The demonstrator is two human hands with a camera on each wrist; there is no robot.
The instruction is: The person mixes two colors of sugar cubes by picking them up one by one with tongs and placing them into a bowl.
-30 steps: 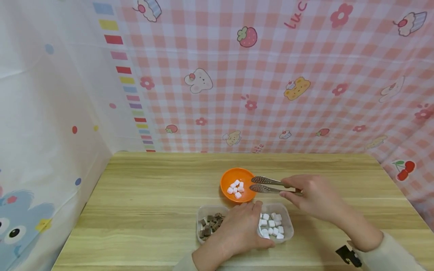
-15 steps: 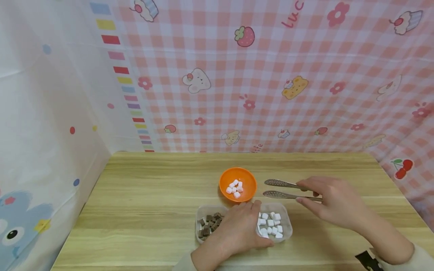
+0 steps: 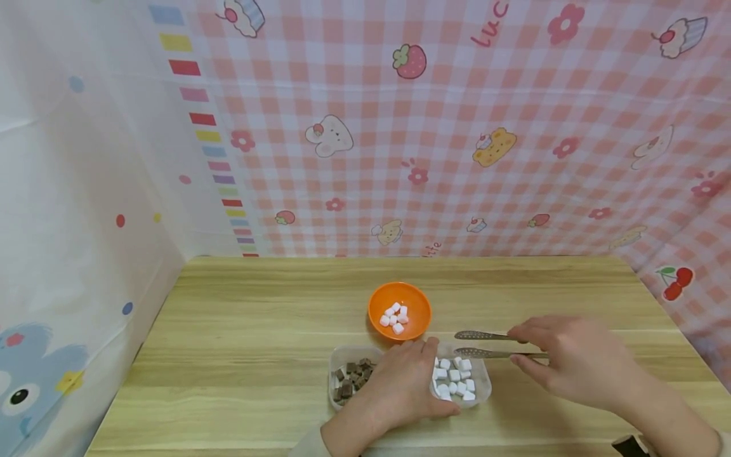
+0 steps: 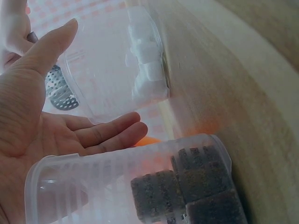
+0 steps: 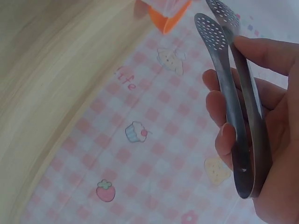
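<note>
Tongs of silvery perforated metal [image 3: 485,335] sit gripped in the right hand [image 3: 577,358] in the head view, tips apart, near a clear plastic box [image 3: 485,384] of white cubes [image 3: 454,376]. We see the left hand [image 3: 402,384] holding that box, brown cubes [image 3: 353,376] in a second clear box [image 3: 332,381] alongside, and a round orange bowl [image 3: 419,308] beyond on the wooden worktop [image 3: 257,336]. From the left wrist, we see thumb and fingers flanking the white cubes' box. From the right wrist, we see fingers and thumb around the tongs.
</note>
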